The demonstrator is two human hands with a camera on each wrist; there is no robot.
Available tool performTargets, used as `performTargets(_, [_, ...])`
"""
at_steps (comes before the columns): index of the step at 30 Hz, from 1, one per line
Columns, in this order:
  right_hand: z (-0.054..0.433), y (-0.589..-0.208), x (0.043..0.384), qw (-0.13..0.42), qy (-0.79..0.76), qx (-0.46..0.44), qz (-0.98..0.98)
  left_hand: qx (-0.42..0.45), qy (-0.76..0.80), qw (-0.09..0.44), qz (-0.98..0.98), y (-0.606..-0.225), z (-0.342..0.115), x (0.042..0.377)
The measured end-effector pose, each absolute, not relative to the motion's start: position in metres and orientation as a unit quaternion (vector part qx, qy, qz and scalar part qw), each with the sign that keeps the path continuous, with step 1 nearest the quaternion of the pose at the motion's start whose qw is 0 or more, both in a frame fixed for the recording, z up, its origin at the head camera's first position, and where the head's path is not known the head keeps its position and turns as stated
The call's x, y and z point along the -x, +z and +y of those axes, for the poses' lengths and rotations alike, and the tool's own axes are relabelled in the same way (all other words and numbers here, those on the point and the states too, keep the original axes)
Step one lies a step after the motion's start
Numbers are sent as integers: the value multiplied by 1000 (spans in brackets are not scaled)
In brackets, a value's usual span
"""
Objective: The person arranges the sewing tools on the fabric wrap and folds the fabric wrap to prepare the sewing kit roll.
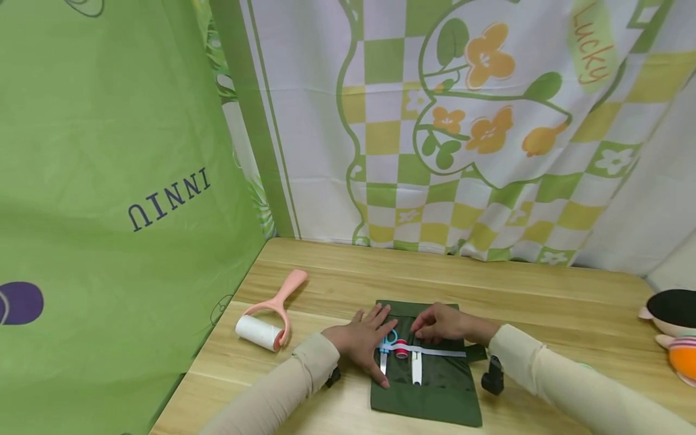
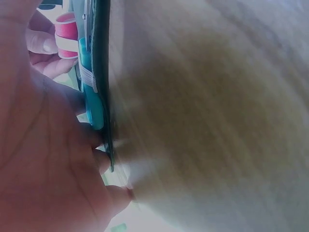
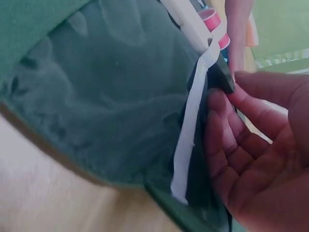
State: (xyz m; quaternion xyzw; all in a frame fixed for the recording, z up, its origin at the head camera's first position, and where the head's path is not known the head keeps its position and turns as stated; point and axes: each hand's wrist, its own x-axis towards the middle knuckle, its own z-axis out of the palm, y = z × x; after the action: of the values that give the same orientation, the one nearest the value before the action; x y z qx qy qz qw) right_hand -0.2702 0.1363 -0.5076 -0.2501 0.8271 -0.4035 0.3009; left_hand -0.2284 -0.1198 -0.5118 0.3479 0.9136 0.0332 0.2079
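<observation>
A dark green fabric organizer (image 1: 446, 402) lies on the table with a white elastic band (image 1: 443, 352) across it. Under the band sit blue-handled scissors (image 1: 383, 359), a red thread spool (image 1: 401, 349) and a slim white tool (image 1: 416, 370) with a dark upper end. My left hand (image 1: 361, 343) lies spread over the organizer's left edge, fingers straight, beside the scissors. With thumb and fingers my right hand (image 1: 441, 322) pinches the dark end of the white tool above the band. In the right wrist view, the elastic (image 3: 190, 130) crosses that tool.
A lint roller (image 1: 261, 332) with a pink handle lies at the table's left. A strap (image 1: 476, 353) sticks out from the organizer's right side. Plush-like round items (image 1: 682, 356) are at the far right edge. Patterned curtains (image 1: 380, 181) hang behind the table.
</observation>
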Motion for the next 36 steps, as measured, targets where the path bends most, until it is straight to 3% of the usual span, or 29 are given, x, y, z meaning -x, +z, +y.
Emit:
performTargets(3, [144, -495, 264, 243, -350, 295, 855, -349, 32, 204, 914, -514, -120, 228])
performTargets(8, [188, -449, 245, 35, -228, 372, 899, -350, 44, 207, 912, -521, -125, 226])
performTargets(11, [224, -424, 237, -9, -200, 353, 914, -339, 44, 217, 914, -525, -134, 225])
performTargets(15, [267, -413, 230, 8, -157, 308, 938, -327, 43, 219, 918, -528, -144, 224])
performTargets(19, [292, -426, 222, 33, -137, 309, 941, -328, 48, 216, 918, -528, -147, 225])
performTargets(29, [286, -475, 203, 137, -157, 280, 937, -331, 58, 210, 918, -521, -137, 223])
performTargets(36, [284, -489, 199, 144, -156, 235, 949, -338, 58, 209, 916, -519, -129, 225])
